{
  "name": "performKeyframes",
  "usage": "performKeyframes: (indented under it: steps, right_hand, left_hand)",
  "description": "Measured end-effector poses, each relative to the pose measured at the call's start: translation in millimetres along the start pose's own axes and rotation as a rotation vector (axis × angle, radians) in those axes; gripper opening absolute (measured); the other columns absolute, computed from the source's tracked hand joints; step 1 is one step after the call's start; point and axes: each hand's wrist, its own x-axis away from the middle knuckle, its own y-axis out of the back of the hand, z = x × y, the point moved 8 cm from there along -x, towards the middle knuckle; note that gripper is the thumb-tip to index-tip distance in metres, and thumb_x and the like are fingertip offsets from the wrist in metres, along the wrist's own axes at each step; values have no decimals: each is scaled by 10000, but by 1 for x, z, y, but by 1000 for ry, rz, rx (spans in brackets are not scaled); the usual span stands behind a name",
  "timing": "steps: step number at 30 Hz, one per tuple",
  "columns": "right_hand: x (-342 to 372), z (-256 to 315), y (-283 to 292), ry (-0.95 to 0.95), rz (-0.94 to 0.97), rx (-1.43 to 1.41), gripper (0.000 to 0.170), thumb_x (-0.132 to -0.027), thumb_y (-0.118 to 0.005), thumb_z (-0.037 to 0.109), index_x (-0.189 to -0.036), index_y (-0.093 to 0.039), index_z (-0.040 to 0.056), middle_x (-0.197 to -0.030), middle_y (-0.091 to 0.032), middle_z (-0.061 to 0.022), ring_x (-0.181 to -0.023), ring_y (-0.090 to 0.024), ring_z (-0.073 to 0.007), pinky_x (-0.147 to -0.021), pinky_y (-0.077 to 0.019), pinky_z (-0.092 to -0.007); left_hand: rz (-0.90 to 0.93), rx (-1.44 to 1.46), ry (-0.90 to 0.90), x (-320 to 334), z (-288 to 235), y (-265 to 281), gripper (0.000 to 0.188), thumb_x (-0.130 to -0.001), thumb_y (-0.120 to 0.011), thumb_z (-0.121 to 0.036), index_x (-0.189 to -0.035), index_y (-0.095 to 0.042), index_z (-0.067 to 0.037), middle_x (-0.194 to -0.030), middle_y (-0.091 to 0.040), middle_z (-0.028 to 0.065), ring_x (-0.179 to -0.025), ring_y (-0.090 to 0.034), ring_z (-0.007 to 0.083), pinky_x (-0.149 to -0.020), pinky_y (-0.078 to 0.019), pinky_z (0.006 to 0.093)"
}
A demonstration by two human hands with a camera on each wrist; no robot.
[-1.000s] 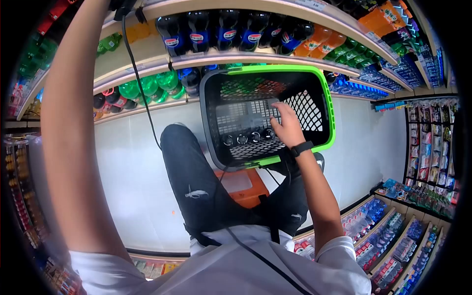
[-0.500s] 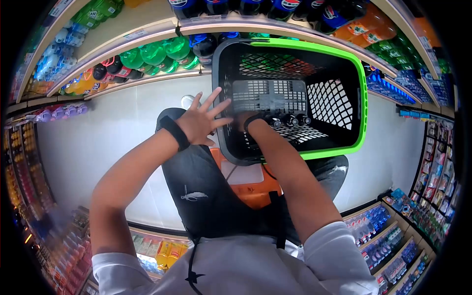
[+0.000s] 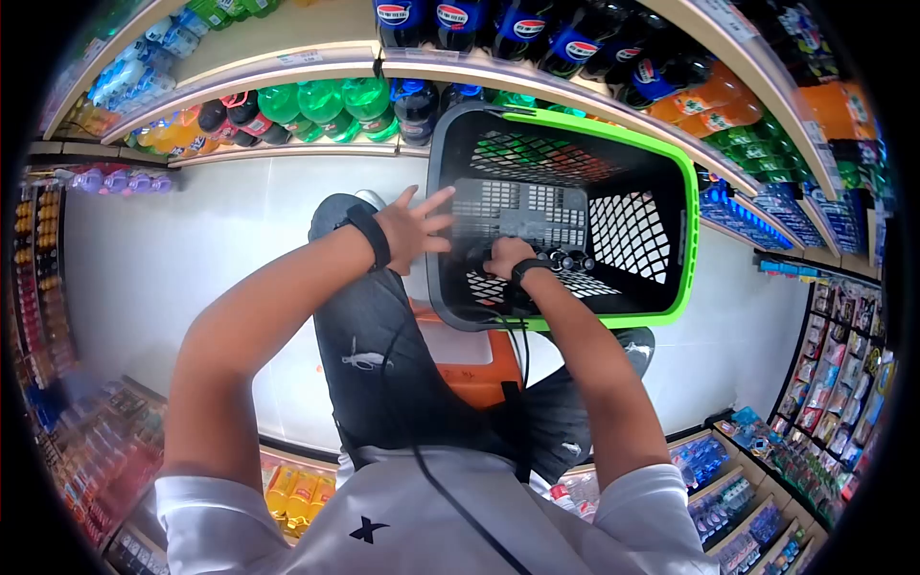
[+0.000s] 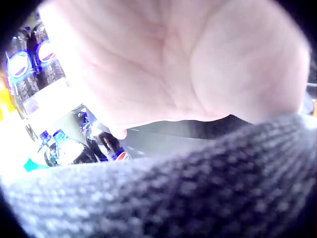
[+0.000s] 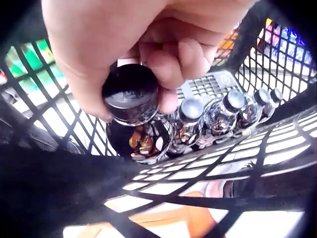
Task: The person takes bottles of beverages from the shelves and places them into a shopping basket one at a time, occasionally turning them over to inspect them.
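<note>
A black shopping basket with a green rim [image 3: 613,132] stands tilted in front of the person. Inside its left part, my right hand [image 3: 508,259] pinches a bottle by its black cap [image 5: 131,91], thumb on one side and fingers on the other. This bottle stands at the near end of a row of similar dark-capped bottles [image 5: 220,116] along the basket's lower side. My left hand [image 3: 414,230] has its fingers spread at the basket's left rim and holds nothing. In the left wrist view, its palm [image 4: 163,64] fills the upper part.
Beyond the basket, shelves hold cola bottles [image 3: 522,31] above and green bottles [image 3: 321,103] below. An orange stool [image 3: 479,374] is under the person. A black cable [image 3: 422,455] runs down the shirt. More stocked shelves stand at both sides.
My left arm has come down from its forward reach to the basket's left rim. My right hand has moved from above the basket into its left part and taken hold of a bottle cap.
</note>
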Motion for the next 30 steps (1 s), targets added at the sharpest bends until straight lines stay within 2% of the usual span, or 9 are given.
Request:
performKeyframes:
  steps: [1, 3, 7, 9, 14, 17, 24, 27, 30]
  right_hand:
    - [16, -4, 12, 42, -49, -22, 360, -717, -746, 292, -946, -726, 16, -921, -708, -225, -901, -691, -366, -834, -543, -423]
    - [80, 1, 65, 125, -178, -144, 300, -719, -767, 283, -850, -693, 23, -811, -702, -185, -772, -687, -327, -727, -537, -398]
    - [214, 9, 159, 195, -306, -373, 228, -759, -783, 181, -779, -616, 27, -618, -562, -47, -618, -571, -123, -575, -452, -299]
    - [277, 17, 203, 207, -344, -457, 193, -801, -761, 105, -772, -583, 37, -637, -535, 25, -620, -530, -50, -556, -422, -239]
    - [386, 45, 280, 312, -473, -649, 191, -831, -723, 29, -763, -552, 79, -704, -541, 91, -632, -473, 35, -559, -365, -154]
    - [423, 64, 293, 320, -547, -665, 173, -830, -720, 28, -757, -570, 72, -696, -558, 87, -624, -476, 33, -551, -361, -152]
    - [442, 96, 270, 351, -587, -484, 181, -801, -715, 35, -741, -546, 55, -579, -446, 93, -535, -374, 19, -471, -265, -203]
    - [475, 135, 287, 521, -846, -144, 236, -808, -769, 153, -832, -559, 48, -578, -494, 12, -491, -453, -67, -471, -349, -227]
    - [486, 147, 313, 645, -1037, -25, 473, -787, -794, 223, -1143, -563, 15, -942, -614, -123, -803, -623, -207, -691, -518, -310]
  left_hand:
    - [31, -4, 13, -1, 0, 1, 769, -732, -760, -513, -1409, -454, -315, -1581, -253, 53, -1496, 86, 380, -1129, -188, 668]
    - [53, -37, 35, 2, -7, 15, 826, -720, -766, -491, -1442, -412, -306, -1567, -275, 91, -1496, 29, 398, -1139, -173, 650]
    - [-287, 166, 104, 13, -24, 74, 923, -712, -787, -435, -1491, -354, -196, -1533, -308, 196, -1461, -171, 440, -1148, -199, 578]
    - [-624, 406, -78, 39, -47, 138, 927, -700, -814, -368, -1481, -368, -146, -1485, -388, 213, -1436, -272, 404, -1143, -242, 521]
    - [-1027, 420, -234, 78, -100, 226, 763, -712, -822, -307, -1374, -505, -99, -1326, -567, 161, -1316, -471, 334, -1089, -350, 453]
    - [-1053, 625, -331, 94, -121, 253, 688, -690, -836, -261, -1286, -555, -61, -1209, -633, 155, -1126, -610, 323, -968, -473, 388]
    - [-1150, 862, -288, 94, -151, 233, 608, -621, -858, -172, -1157, -602, -39, -1034, -661, 136, -944, -667, 288, -831, -528, 371]
    - [-1254, 820, -273, 112, -131, 255, 637, -582, -871, -151, -1150, -604, -43, -1039, -662, 122, -944, -668, 293, -856, -528, 360]
    - [-1416, 778, -188, 135, -93, 302, 673, -600, -873, -150, -1201, -588, -45, -1074, -676, 135, -977, -678, 286, -864, -531, 364]
